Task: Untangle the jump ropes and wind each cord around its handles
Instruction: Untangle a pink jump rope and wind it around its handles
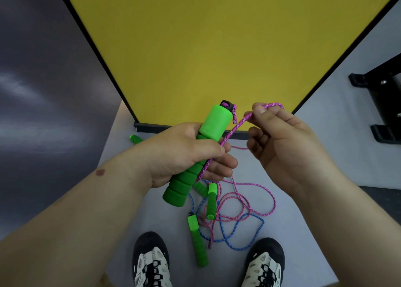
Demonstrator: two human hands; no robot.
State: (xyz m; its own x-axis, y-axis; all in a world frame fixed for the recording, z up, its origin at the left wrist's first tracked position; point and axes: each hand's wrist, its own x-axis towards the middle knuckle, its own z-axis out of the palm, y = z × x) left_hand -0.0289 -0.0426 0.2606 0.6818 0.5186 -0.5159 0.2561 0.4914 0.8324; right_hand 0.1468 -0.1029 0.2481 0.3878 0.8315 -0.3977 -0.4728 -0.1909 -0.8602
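Pale grey floor underfoot, with a yellow panel framed in black standing upright ahead and a dark wall off to the left. Black metal stand at the right edge. Two black-and-white shoes planted at the bottom. Between shoes and panel, a heap on the floor: pink cord and blue cord looped over each other, three green handles lying among them, a fourth further back by the panel's base, partly hidden behind the left forearm. Left hand wrapped round a green foam handle, held tilted above the heap, thumb pressing the pink cord against it. Right hand raised just beside, pinching a loop of that same cord between thumb and fingertips.
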